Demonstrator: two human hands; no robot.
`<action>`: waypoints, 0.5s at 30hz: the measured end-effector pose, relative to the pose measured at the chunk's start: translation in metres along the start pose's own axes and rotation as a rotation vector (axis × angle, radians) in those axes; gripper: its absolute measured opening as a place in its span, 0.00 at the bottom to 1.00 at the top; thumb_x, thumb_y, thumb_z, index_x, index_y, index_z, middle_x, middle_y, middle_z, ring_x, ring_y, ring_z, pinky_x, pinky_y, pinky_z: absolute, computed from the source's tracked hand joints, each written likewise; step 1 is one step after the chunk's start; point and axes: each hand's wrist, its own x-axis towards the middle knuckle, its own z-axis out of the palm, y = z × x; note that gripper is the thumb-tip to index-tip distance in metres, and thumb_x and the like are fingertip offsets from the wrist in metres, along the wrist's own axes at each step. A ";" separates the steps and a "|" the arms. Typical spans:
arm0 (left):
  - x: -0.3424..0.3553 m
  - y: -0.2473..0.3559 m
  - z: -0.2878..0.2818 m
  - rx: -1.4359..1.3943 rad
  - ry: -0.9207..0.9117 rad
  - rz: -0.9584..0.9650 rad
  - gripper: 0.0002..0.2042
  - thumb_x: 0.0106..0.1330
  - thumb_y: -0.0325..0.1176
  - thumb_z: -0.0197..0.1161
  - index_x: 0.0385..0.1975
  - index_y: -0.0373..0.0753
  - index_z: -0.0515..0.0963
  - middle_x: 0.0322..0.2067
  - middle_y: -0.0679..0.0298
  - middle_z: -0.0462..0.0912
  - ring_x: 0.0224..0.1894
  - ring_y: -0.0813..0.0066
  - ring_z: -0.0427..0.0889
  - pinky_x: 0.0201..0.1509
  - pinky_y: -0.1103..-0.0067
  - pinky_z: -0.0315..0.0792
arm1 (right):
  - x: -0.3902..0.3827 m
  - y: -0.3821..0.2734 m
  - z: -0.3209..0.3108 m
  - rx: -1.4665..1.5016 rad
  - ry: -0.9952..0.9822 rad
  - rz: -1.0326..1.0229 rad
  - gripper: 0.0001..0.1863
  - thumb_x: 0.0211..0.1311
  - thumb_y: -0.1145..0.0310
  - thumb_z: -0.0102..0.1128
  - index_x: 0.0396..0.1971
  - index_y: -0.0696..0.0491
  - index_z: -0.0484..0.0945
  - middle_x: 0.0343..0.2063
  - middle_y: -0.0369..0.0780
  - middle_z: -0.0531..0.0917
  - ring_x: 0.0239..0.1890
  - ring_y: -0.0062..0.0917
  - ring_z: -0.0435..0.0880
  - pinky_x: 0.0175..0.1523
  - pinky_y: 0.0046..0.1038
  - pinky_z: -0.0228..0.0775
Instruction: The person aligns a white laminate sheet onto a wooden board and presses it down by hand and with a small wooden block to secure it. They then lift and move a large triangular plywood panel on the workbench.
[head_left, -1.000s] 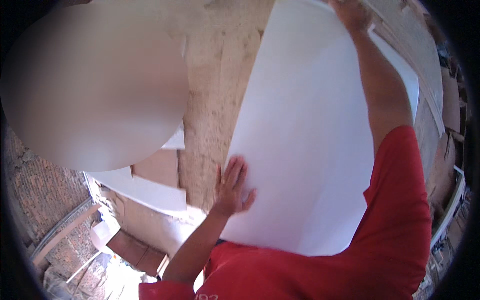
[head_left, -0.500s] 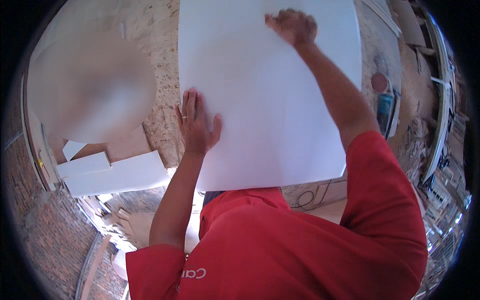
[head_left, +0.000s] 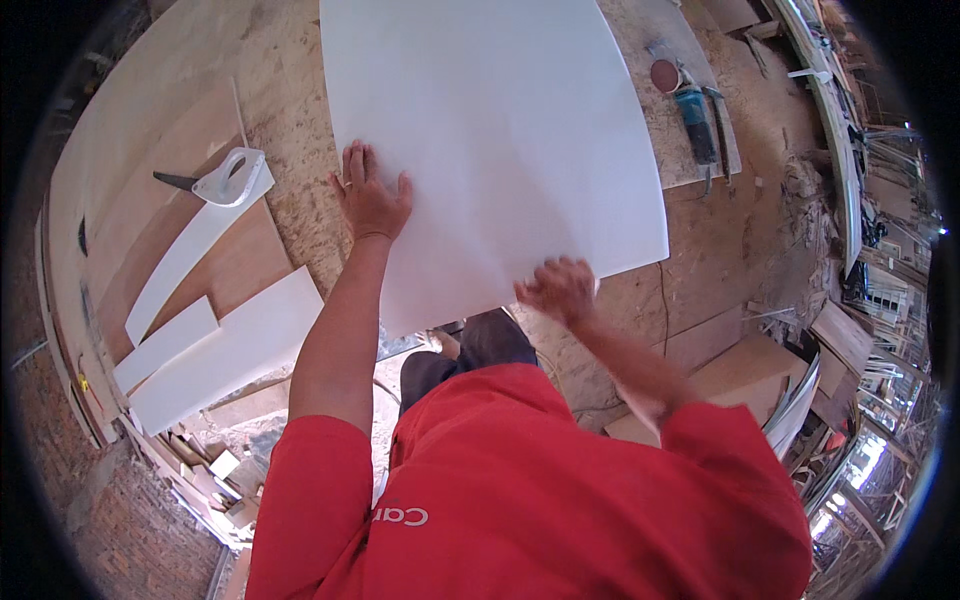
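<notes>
A large white sheet (head_left: 480, 130) lies on the worn wooden worktop in front of me. My left hand (head_left: 372, 195) rests flat on it close to the left edge, fingers spread, with a ring on one finger. Near the sheet's front edge, my right hand (head_left: 560, 290) is closed and pressed to the surface. A sliver of something pale shows beside its little-finger side; what it holds is mostly hidden by the fingers.
To the left lie white offcut strips (head_left: 235, 350) and a white loop-handled tool (head_left: 228, 178) with a dark blade-like end. A teal power tool (head_left: 695, 125) sits at right, near a round brown disc (head_left: 664, 76). A dark cord (head_left: 665, 305) hangs below. Scrap boards (head_left: 745, 375) stand lower right.
My right hand has swept from the sheet's far part to its near edge. My left hand stays flat near the left edge. The view has shifted, showing the white loop-handled tool clearly.
</notes>
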 end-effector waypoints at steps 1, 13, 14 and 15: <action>0.002 0.001 0.002 -0.010 0.006 -0.004 0.39 0.67 0.53 0.58 0.74 0.35 0.63 0.77 0.56 0.57 0.81 0.61 0.50 0.80 0.47 0.41 | -0.014 -0.005 -0.010 0.025 0.030 0.066 0.22 0.46 0.46 0.74 0.10 0.43 0.72 0.16 0.34 0.75 0.22 0.30 0.79 0.30 0.40 0.66; 0.002 0.003 -0.002 -0.025 -0.019 -0.001 0.40 0.66 0.53 0.59 0.73 0.33 0.63 0.76 0.56 0.56 0.81 0.61 0.48 0.82 0.49 0.38 | 0.120 0.038 0.020 -0.098 0.167 0.145 0.21 0.50 0.49 0.72 0.10 0.43 0.74 0.18 0.33 0.77 0.25 0.30 0.81 0.32 0.37 0.65; 0.001 0.002 -0.001 -0.022 -0.024 -0.001 0.40 0.66 0.53 0.59 0.73 0.33 0.63 0.77 0.56 0.56 0.81 0.62 0.48 0.82 0.49 0.37 | 0.139 0.042 0.023 -0.100 0.162 0.150 0.21 0.51 0.49 0.72 0.10 0.43 0.75 0.18 0.33 0.77 0.26 0.30 0.81 0.32 0.37 0.65; 0.000 0.001 -0.001 -0.019 -0.030 -0.002 0.40 0.66 0.53 0.59 0.73 0.33 0.63 0.77 0.56 0.56 0.81 0.62 0.47 0.82 0.49 0.37 | 0.158 0.045 0.026 -0.103 0.157 0.155 0.21 0.52 0.49 0.72 0.10 0.43 0.75 0.18 0.33 0.78 0.26 0.30 0.82 0.33 0.37 0.65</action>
